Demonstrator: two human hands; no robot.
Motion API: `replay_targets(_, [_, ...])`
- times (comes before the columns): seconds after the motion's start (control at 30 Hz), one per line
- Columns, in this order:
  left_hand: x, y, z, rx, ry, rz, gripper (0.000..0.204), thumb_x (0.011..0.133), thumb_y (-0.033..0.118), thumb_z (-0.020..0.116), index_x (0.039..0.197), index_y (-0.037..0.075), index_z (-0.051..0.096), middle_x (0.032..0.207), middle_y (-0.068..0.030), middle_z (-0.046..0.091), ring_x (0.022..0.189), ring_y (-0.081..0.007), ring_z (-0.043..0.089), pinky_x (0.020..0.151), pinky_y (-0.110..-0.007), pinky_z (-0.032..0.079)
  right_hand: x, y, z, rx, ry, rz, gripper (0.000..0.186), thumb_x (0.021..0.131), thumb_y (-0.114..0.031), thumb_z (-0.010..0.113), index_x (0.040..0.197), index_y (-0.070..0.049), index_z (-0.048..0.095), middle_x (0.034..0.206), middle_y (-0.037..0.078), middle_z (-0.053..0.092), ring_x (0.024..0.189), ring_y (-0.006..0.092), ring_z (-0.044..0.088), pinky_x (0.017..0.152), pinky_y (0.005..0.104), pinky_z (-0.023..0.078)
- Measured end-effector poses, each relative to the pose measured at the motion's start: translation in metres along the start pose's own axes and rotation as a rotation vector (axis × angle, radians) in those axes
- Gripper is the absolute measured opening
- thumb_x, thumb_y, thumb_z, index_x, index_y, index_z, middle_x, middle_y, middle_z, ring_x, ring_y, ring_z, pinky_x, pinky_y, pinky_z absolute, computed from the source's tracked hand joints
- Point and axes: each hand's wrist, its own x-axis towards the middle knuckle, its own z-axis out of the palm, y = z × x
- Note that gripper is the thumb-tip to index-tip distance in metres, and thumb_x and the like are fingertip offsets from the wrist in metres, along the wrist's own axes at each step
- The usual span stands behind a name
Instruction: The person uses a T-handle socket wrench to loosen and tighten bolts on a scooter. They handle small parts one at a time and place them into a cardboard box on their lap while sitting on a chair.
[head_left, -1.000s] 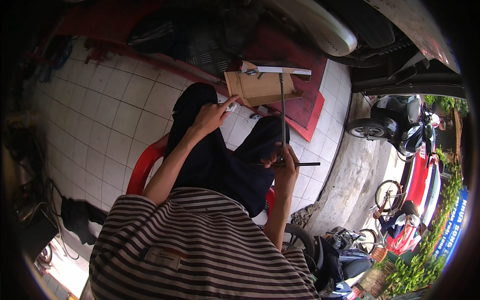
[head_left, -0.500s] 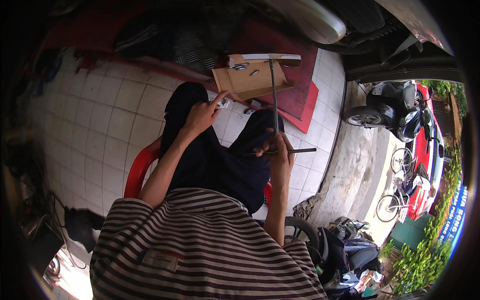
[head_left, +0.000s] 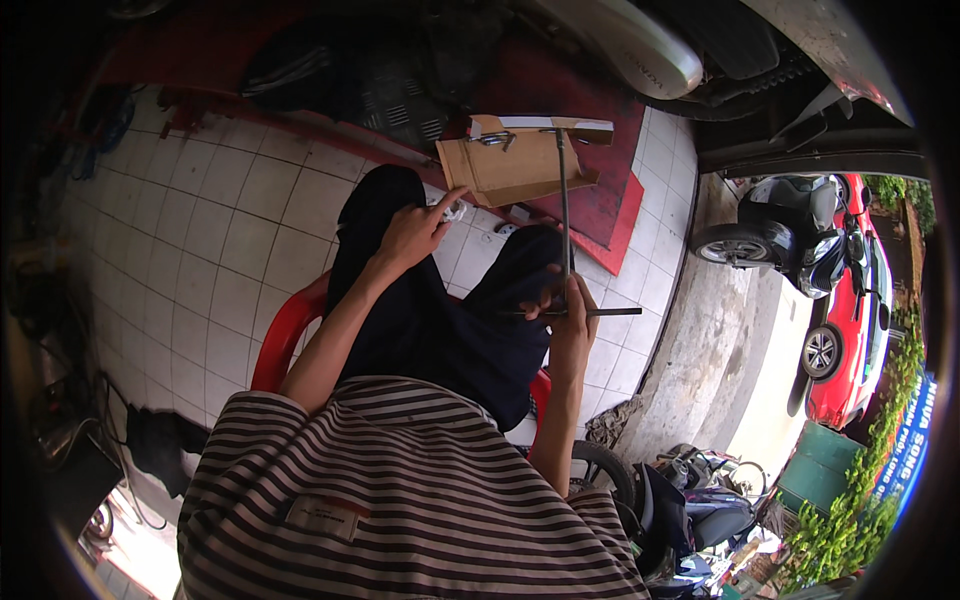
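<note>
My right hand is closed around a dark metal T-handle wrench. Its crossbar lies across my fingers above my right thigh, and the long shaft points away, its far end over a flattened cardboard box. Several small metal parts lie near the box's far edge; their kind is too small to tell. My left hand rests near my left knee, index finger stretched out to the near left corner of the cardboard and the other fingers loosely bent. Beside it shows a crumpled white thing.
The cardboard lies on a red platform beneath a motorbike. White tiles cover the floor. Under me is a red plastic chair. Parked motorbikes stand at the right, with a red car beyond.
The small metal parts now lie closer together at the cardboard's far left. Both hands keep about the same pose. Outside, the bicycle has shifted toward the near side.
</note>
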Motion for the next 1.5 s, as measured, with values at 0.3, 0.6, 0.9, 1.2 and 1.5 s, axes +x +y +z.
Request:
replay_targets(0.3, [-0.001, 0.0, -0.001, 0.048, 0.008, 0.015, 0.08, 0.09, 0.015, 0.068, 0.157, 0.027, 0.027, 0.069, -0.0114, 0.068, 0.064, -0.0323, 0.068, 0.074, -0.044, 0.057, 0.003, 0.002, -0.001, 0.013, 0.011, -0.005, 0.041, 0.108, -0.025, 0.04, 0.122, 0.009, 0.058, 0.075, 0.006, 0.055, 0.061, 0.0171, 0.059, 0.07, 0.0341, 0.057])
replay_targets(0.6, [0.0, 0.0, -0.001, 0.022, -0.029, -0.011, 0.08, 0.09, 0.013, 0.068, 0.157, 0.027, 0.027, 0.075, -0.0104, 0.072, 0.066, -0.031, 0.068, 0.078, -0.043, 0.056, 0.003, -0.001, 0.001, 0.027, 0.001, -0.016, 0.041, 0.108, -0.025, 0.04, 0.122, 0.009, 0.058, 0.075, 0.006, 0.055, 0.061, 0.0175, 0.059, 0.071, 0.0348, 0.057])
replay_targets(0.9, [0.0, -0.001, 0.001, 0.033, -0.028, -0.006, 0.081, 0.091, 0.014, 0.067, 0.158, 0.028, 0.025, 0.071, -0.0112, 0.069, 0.066, -0.0318, 0.068, 0.08, -0.044, 0.056, 0.002, -0.003, 0.0, 0.031, 0.005, -0.012, 0.04, 0.108, -0.025, 0.041, 0.122, 0.009, 0.057, 0.076, 0.006, 0.055, 0.061, 0.0176, 0.06, 0.071, 0.0346, 0.057])
replay_targets(1.2, [-0.002, 0.002, -0.003, 0.032, -0.043, -0.011, 0.08, 0.091, 0.013, 0.067, 0.158, 0.027, 0.025, 0.068, -0.0115, 0.068, 0.062, -0.0309, 0.067, 0.074, -0.043, 0.057, -0.001, -0.002, -0.003, -0.013, 0.047, -0.012, 0.038, 0.107, -0.026, 0.044, 0.119, 0.007, 0.059, 0.076, 0.007, 0.058, 0.065, 0.0197, 0.065, 0.073, 0.036, 0.058])
replay_targets(1.5, [-0.003, -0.003, -0.001, -0.134, 0.117, 0.047, 0.081, 0.093, 0.013, 0.066, 0.16, 0.018, 0.021, 0.077, -0.0112, 0.071, 0.064, -0.0315, 0.068, 0.061, -0.042, 0.057, -0.056, -0.02, -0.005, -0.095, -0.131, 0.157, 0.028, 0.106, -0.02, 0.046, 0.106, 0.006, 0.058, 0.079, 0.017, 0.069, 0.073, 0.031, 0.073, 0.074, 0.0409, 0.061])
